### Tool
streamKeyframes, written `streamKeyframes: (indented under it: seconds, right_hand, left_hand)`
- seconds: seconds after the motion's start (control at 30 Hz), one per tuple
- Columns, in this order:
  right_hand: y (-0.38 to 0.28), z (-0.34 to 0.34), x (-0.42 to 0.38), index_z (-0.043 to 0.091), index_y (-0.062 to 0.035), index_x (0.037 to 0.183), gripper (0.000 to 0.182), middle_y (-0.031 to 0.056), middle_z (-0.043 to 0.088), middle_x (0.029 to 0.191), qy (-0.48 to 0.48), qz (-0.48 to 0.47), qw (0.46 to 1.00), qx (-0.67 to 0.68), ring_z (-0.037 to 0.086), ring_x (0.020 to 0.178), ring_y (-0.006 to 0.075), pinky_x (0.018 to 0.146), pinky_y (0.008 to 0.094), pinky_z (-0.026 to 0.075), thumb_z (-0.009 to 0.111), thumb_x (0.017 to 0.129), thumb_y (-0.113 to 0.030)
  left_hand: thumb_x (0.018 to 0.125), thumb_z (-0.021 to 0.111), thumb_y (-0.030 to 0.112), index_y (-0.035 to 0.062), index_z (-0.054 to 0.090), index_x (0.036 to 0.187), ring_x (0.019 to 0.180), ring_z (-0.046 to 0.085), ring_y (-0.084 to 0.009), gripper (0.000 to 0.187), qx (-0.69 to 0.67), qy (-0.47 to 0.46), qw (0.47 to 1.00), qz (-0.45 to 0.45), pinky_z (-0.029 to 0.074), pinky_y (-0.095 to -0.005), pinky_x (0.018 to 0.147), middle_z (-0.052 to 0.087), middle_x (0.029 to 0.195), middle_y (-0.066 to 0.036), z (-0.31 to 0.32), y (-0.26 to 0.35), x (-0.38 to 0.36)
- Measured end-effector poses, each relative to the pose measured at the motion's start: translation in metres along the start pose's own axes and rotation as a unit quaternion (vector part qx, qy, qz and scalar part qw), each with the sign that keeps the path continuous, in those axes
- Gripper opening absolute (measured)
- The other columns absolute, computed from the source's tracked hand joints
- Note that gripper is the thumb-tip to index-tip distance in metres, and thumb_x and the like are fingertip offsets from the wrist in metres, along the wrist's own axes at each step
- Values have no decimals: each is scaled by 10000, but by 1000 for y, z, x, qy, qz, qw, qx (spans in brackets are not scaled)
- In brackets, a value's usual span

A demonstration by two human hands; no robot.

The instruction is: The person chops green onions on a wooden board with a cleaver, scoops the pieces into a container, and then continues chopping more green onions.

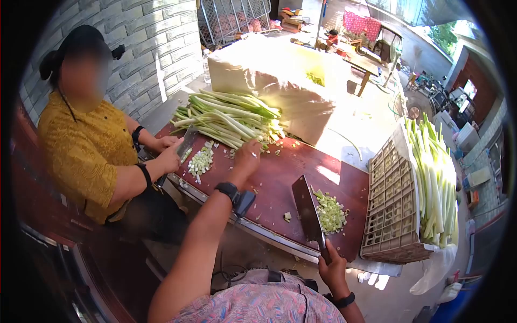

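My right hand (334, 269) grips the handle of a cleaver (307, 210) whose blade rests on the red-brown board (280, 183), beside a heap of chopped leek (330, 212). My left hand (247, 157) reaches across the board to the near end of a pile of whole leeks (229, 118); its fingers look curled, and whether it holds a stalk is unclear. A black watch (228, 190) sits on that wrist.
A person in a yellow top (86, 151) sits at left, cutting with a knife (186, 144) next to another chopped pile (201, 160). A crate (390, 210) with long leeks (436, 177) stands at right. A white cloth-covered box (280, 81) is behind.
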State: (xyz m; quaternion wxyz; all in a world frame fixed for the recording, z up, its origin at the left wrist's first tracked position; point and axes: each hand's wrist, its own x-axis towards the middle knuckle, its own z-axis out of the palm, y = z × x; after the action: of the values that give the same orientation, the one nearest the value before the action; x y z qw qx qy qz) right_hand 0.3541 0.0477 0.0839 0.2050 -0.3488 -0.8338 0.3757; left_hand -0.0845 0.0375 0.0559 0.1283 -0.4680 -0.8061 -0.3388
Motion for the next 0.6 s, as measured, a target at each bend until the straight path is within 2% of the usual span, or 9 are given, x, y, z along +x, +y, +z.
streamKeyframes:
  seconds: [0.07, 0.1, 0.17, 0.27, 0.4, 0.5, 0.6]
  right_hand:
    - [-4, 3, -3, 518, -31, 1322, 565, 261, 659, 890, 10, 2, 1000, -4, 665, 865, 402, 730, 378, 524, 648, 772, -39]
    - [-6, 4, -3, 519, -32, 1322, 566, 262, 659, 894, 14, 0, 1000, -5, 665, 869, 402, 729, 374, 524, 649, 771, -35]
    - [-9, 9, -4, 517, -41, 1326, 571, 260, 660, 900, 22, 13, 1000, -5, 665, 869, 403, 734, 375, 524, 647, 770, -32]
    - [-13, 14, -10, 512, -60, 1338, 584, 250, 661, 897, 35, 22, 999, -19, 667, 852, 401, 729, 381, 524, 644, 769, -29]
    - [-18, 16, -13, 504, -81, 1351, 605, 229, 653, 862, 32, 41, 997, -56, 663, 784, 387, 684, 390, 518, 641, 764, -29]
    - [-21, 19, -13, 503, -80, 1352, 607, 224, 644, 841, 43, 39, 997, -49, 654, 747, 372, 655, 393, 510, 639, 762, -28]
    - [-22, 20, -12, 502, -78, 1356, 606, 229, 653, 847, 48, 43, 997, -41, 671, 741, 348, 670, 370, 515, 633, 767, -18]
  left_hand:
    - [819, 562, 105, 107, 633, 915, 840, 618, -346, 119, 116, 54, 990, 63, 529, -453, 706, 594, 1025, -102, 2, -22, 23]
    - [819, 562, 105, 107, 633, 915, 840, 618, -346, 119, 109, 52, 990, 66, 529, -453, 706, 594, 1025, -102, 1, -27, 33]
    - [830, 527, 72, 111, 658, 966, 912, 630, -339, 193, 196, -43, 979, 25, 527, -457, 762, 609, 1061, -107, -2, -35, 48]
    - [802, 562, 74, 108, 654, 937, 884, 629, -330, 167, 223, -111, 969, 3, 529, -454, 736, 588, 1014, -109, 2, -49, 58]
    - [796, 562, 68, 107, 634, 964, 849, 623, -321, 187, 256, -134, 955, 72, 529, -450, 712, 562, 968, -106, 4, -62, 61]
    - [776, 579, 71, 109, 641, 980, 816, 625, -303, 216, 268, -102, 951, 119, 532, -431, 683, 572, 961, -110, -2, -61, 70]
    - [770, 557, 34, 70, 618, 980, 755, 619, -327, 222, 170, 37, 968, 179, 530, -442, 668, 581, 969, -123, -35, -35, 87]
